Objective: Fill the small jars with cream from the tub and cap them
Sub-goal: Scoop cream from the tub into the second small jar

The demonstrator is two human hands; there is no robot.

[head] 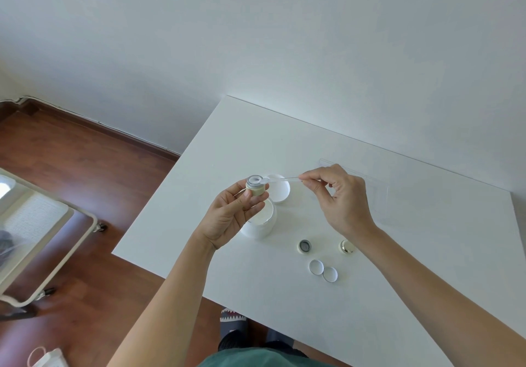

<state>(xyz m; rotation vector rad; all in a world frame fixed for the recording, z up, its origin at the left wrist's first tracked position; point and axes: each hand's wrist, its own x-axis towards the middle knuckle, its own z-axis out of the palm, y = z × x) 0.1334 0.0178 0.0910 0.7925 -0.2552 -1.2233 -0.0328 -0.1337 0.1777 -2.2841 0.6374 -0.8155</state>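
My left hand holds a small cream-coloured jar upright above the open white tub. My right hand pinches the end of a thin clear spatula, whose scoop tip rests in the jar's mouth with white cream on it. The tub's white lid lies behind the tub. On the table sit an open empty small jar and a small jar with a shiny gold cap. Two white inner discs lie side by side near the front.
The white table meets the wall at its far edge. A clear plastic bag lies flat behind my right hand. A wheeled cart stands on the wooden floor at left, with a white paper bag at the bottom left.
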